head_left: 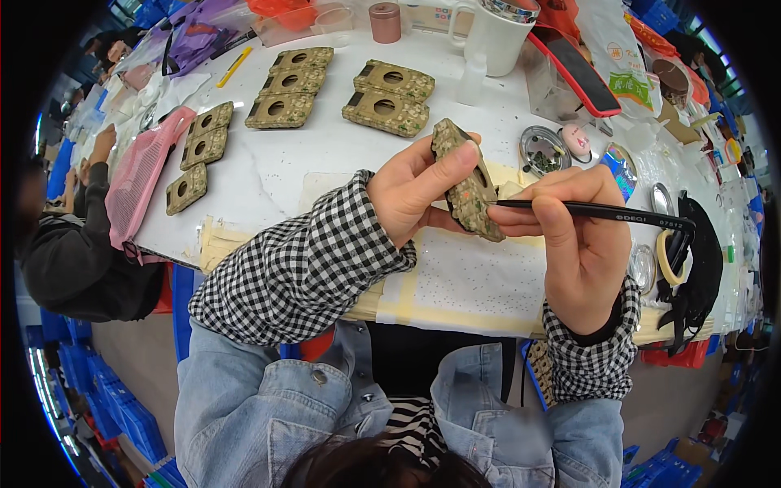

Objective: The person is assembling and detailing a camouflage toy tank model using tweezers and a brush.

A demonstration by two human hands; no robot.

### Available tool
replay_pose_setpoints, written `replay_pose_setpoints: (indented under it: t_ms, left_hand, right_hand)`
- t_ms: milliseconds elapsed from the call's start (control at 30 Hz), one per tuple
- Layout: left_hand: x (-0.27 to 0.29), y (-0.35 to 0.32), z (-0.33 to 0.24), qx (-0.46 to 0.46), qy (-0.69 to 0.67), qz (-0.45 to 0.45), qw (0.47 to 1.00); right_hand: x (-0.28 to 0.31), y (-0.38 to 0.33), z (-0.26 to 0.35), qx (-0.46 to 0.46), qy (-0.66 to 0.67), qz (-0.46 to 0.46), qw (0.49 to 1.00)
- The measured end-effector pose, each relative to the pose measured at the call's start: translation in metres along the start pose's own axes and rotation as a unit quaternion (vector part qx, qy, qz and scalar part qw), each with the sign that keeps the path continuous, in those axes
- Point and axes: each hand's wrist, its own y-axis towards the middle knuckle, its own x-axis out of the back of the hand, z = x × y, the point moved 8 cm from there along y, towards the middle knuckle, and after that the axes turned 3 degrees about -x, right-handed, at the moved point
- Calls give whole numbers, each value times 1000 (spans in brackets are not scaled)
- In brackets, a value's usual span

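White table (325, 154), cluttered workroom, blue crates on the floor. My left hand (415, 195) is closed around a camouflage-patterned case (468, 183), held above the table edge, long axis running from away-left to near-right, tilted. My right hand (573, 236) pinches a black pen-like tool (602, 213), tip touching the case. Matching cases (386, 98) lie beyond my hands; a small metal dish (543, 150) sits beyond the right. Nothing obstructs.

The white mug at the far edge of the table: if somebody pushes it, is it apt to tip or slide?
The white mug looks tall with a broad base, so it would probably slide rather than tip. It seems rigid and likely breakable. Things crowd around it, so a push may knock them.
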Motion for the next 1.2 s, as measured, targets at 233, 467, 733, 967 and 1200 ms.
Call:
replay_pose_setpoints:
  t_ms: [233, 467, 733, 967, 1200]
  left_hand:
    - [0, -1, -1, 9, 8, -4, 1000]
    - [0, -1, -1, 9, 9, -9, 1000]
    - [1, 2, 4, 3, -30, -7, 1000]
    - [-2, -2, 2, 26, -73, -20, 997]
    - [-3, -2, -4, -31, -106, -3, 994]
  right_hand:
    - [-1, 0, 1, 13, -7, 2, 1000]
    - [-1, 0, 1, 16, -6, 4, 1000]
    - [0, 0, 0, 15, 3, 0, 1000]
    - [5, -6, 7, 85, -78, -36, 993]
    - [4, -12, 11, 148, -117, -54, 981]
